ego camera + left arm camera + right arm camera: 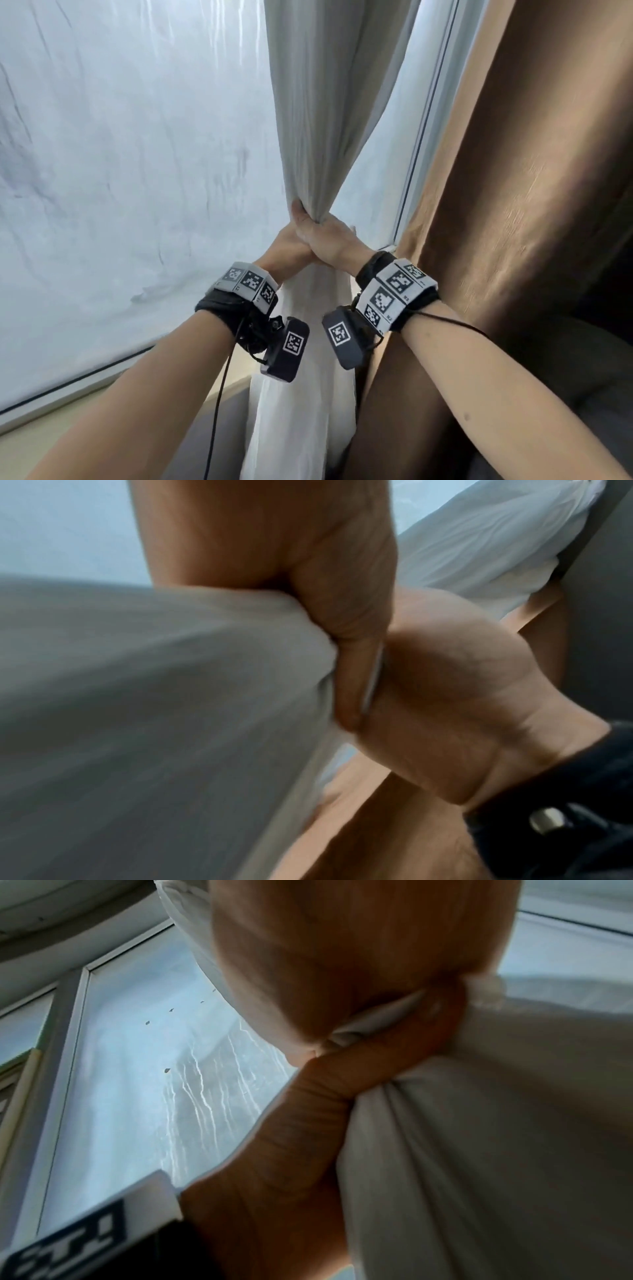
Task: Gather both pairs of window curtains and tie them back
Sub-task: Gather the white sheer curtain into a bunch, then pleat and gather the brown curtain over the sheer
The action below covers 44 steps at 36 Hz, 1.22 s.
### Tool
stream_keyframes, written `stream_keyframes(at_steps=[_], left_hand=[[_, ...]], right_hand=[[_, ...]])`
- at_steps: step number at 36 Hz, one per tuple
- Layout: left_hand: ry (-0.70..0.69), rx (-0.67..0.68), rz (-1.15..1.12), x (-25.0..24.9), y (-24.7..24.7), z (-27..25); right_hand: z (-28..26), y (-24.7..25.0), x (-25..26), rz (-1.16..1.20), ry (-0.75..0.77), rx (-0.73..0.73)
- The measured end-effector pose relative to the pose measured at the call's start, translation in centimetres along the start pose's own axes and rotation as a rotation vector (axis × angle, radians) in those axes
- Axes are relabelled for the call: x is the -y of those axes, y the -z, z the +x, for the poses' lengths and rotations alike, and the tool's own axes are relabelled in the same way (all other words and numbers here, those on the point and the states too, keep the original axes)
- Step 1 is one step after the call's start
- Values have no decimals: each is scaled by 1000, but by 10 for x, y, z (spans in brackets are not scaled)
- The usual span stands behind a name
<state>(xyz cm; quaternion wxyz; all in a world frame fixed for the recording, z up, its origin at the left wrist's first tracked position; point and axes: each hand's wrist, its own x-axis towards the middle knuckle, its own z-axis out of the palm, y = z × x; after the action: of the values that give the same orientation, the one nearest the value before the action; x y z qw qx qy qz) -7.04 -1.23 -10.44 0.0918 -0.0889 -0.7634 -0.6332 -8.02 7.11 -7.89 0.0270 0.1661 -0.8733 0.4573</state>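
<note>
Head view, gathered pale grey fabric curtain (318,137) bunched mid-scene, left hand (291,246) and right hand (329,240) touching, fingers (301,219) of both clamped round it.

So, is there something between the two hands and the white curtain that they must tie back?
No, nothing visible. The left hand and the right hand both already grip the gathered white curtain directly, close together. The brown curtain hangs beside it on the right, not between. No tieback is visible.

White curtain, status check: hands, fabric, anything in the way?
Left hand and right hand both grip the bunched white fabric curtain. No tie visible. Brown drape hangs just beside it.
</note>
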Motion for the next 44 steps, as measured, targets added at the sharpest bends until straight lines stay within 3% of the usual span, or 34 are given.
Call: stream_keyframes(at_steps=[3,5,7,9,11,13,16,20,23,27,30,35,38,42,44], left_hand=[[80,-101,51,2,-5,5],[142,-145,84,6,-5,11],[168,-207,115,10,-4,19],[184,-228,98,14,-3,25],[192,-237,97,18,-2,30],[190,-238,84,19,-1,31],[178,-215,73,20,-3,32],[171,-162,85,21,-7,33],[176,-152,97,22,-7,36],[181,-152,91,23,-8,43],[187,-102,92,22,-10,45],[189,-37,98,22,-17,46],[173,11,89,19,-33,42],[135,102,70,15,-58,35],[128,128,69,12,-67,33]], right_hand=[[-3,14,-10,77,-58,28],[-6,26,-21,199,-59,-51],[-7,40,-32,254,-63,-328],[-6,55,-45,273,-91,-715],[-4,71,-56,140,-150,-1042],[-3,85,-66,2,-283,-1166],[0,95,-78,-125,-433,-1171],[6,98,-95,-151,-482,-1210],[6,103,-98,-89,-464,-1232],[-2,109,-102,235,-306,-1269],[-17,118,-105,287,-298,-1285],[-36,122,-112,310,-220,-1205],[-57,119,-107,276,-169,-1074],[-71,114,-98,157,-222,-813],[-72,115,-98,90,-286,-784]])
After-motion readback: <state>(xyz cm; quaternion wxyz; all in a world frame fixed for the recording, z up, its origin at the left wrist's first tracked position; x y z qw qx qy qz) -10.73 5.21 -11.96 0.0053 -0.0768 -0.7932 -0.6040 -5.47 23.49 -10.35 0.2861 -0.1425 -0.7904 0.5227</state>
